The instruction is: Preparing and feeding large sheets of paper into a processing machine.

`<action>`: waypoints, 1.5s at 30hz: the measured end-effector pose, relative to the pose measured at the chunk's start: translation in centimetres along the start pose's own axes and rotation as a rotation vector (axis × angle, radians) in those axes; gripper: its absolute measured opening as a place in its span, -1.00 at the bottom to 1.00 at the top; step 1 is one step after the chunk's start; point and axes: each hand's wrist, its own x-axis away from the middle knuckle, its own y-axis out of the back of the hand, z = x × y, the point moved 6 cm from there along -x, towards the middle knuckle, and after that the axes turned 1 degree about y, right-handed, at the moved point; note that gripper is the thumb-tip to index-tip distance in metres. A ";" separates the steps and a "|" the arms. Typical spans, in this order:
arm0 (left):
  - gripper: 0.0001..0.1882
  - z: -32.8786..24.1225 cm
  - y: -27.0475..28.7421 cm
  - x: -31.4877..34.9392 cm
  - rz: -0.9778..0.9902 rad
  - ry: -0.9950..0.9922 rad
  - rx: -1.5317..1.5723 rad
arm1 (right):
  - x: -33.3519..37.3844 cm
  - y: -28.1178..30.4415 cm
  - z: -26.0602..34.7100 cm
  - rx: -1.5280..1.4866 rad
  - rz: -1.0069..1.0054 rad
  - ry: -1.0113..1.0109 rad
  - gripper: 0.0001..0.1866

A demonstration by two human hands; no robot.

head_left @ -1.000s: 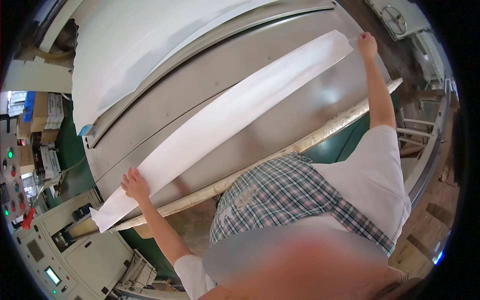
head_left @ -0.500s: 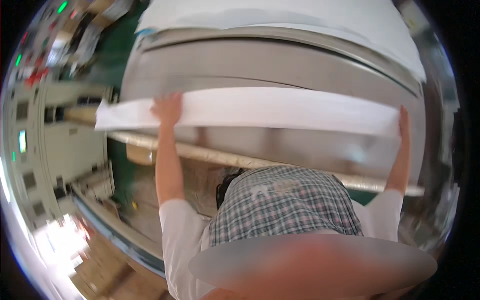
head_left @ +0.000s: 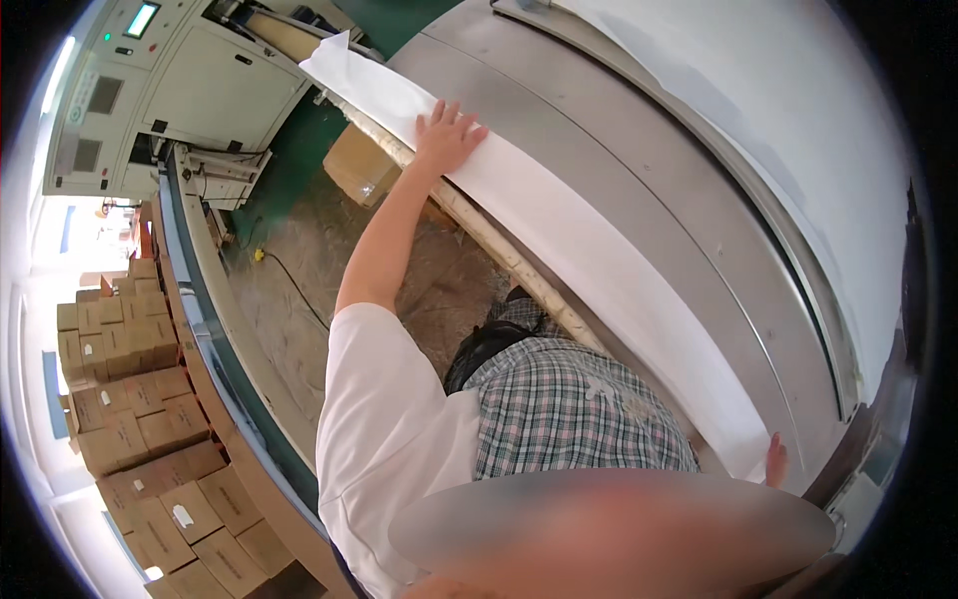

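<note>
A long folded strip of white cloth or paper-like sheet [head_left: 589, 235] lies along the near edge of a grey metal table [head_left: 639, 150], slanting from upper left to lower right. My left hand [head_left: 449, 138] rests flat on its upper-left part, fingers spread, palm down. At the strip's lower-right end, my right hand [head_left: 776, 460] touches the edge with its fingers stretched upward; the rest of that hand is hidden. The strip's far-left end sticks out past the table, one corner turned up.
A pale wrapped roller [head_left: 499, 245] runs along the table front, close to my body. Beyond a metal bar [head_left: 758, 200] spreads a large white sheet [head_left: 778, 90]. Left stand a machine cabinet [head_left: 200, 90], a cardboard box [head_left: 359, 165], a long rail [head_left: 235, 359] and stacked cartons [head_left: 170, 499].
My view has turned leftward, so the table and strip now slant. My left hand stays on the strip, now flat with fingers spread; my right hand remains at the strip's right end.
</note>
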 end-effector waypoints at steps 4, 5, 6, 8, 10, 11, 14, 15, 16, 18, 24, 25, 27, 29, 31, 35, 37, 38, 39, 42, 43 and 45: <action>-0.45 -0.3 -0.3 -0.5 0.037 0.005 -0.044 | -0.5 8.8 14.8 -0.208 -0.252 0.245 -0.56; -0.44 -0.1 -0.4 -0.5 0.030 0.009 -0.039 | -0.2 9.3 21.2 -0.235 -0.238 0.473 -0.62; -0.44 0.2 -0.3 -0.3 0.022 0.018 -0.040 | 0.2 8.7 28.0 -0.401 -0.111 0.546 -0.64; -0.44 0.3 -0.3 -0.4 0.025 0.019 -0.041 | -0.6 5.2 38.0 -0.509 0.185 0.778 -0.55; -0.43 0.2 -0.5 -0.6 0.028 0.013 -0.029 | 0.8 2.6 46.4 -0.377 0.283 0.850 -0.49; -0.45 0.6 -0.3 -0.4 -0.011 -0.004 -0.008 | 2.0 1.4 50.9 -0.300 0.440 0.860 -0.48; -0.44 2.6 0.1 -1.3 -0.146 -0.025 0.068 | 3.1 -1.3 56.0 -0.184 0.630 0.886 -0.46; -0.41 3.8 0.4 -1.7 -0.236 -0.021 0.110 | 3.2 -2.1 57.0 -0.155 0.679 0.912 -0.44; -0.41 5.4 0.1 -2.6 -0.235 -0.023 0.116 | 3.1 -2.3 57.5 -0.152 0.677 0.907 -0.44; -0.37 10.6 0.5 -4.0 -0.369 0.029 0.080 | 3.2 -2.7 58.0 -0.202 0.675 0.923 -0.41; -0.31 25.9 0.2 -10.4 -0.378 0.180 0.029 | 3.1 -3.4 58.3 -0.315 0.702 0.603 -0.23; -0.31 27.2 0.5 -12.0 -0.366 0.208 0.028 | 3.9 -3.2 57.6 -0.313 0.686 0.585 -0.23; -0.33 32.2 0.5 -14.7 -0.308 0.260 -0.015 | 3.7 -3.7 57.5 -0.285 0.806 0.388 -0.25; -0.36 34.9 0.4 -16.7 -0.207 0.374 -0.027 | 3.6 -3.5 58.0 -0.210 0.812 0.324 -0.28; -0.36 37.9 0.7 -18.3 -0.183 0.400 -0.043 | 3.1 -3.8 57.8 -0.134 0.821 0.269 -0.30; -0.37 43.1 1.2 -20.6 -0.180 0.447 -0.048 | 3.2 -4.0 59.5 -0.181 0.833 0.247 -0.35; -0.40 44.2 2.3 -21.0 -0.310 0.441 -0.031 | 3.2 -4.5 60.7 -0.211 0.837 0.232 -0.36; -0.40 44.6 2.3 -21.2 -0.311 0.443 -0.028 | 3.2 -4.9 61.6 -0.214 0.813 0.250 -0.37; -0.44 44.5 2.9 -21.1 -0.454 0.360 0.041 | 3.3 -4.9 62.7 -0.215 0.789 0.269 -0.38; -0.52 41.4 4.1 -19.8 -0.633 0.188 0.133 | 3.9 -5.2 68.1 -0.128 0.748 0.297 -0.40; -0.57 39.2 4.7 -19.0 -0.672 0.103 0.154 | 3.7 -6.0 69.8 -0.161 0.747 0.342 -0.41; -0.58 35.6 5.1 -17.1 -0.591 0.044 0.187 | 2.9 -7.7 74.1 -0.200 0.731 0.430 -0.41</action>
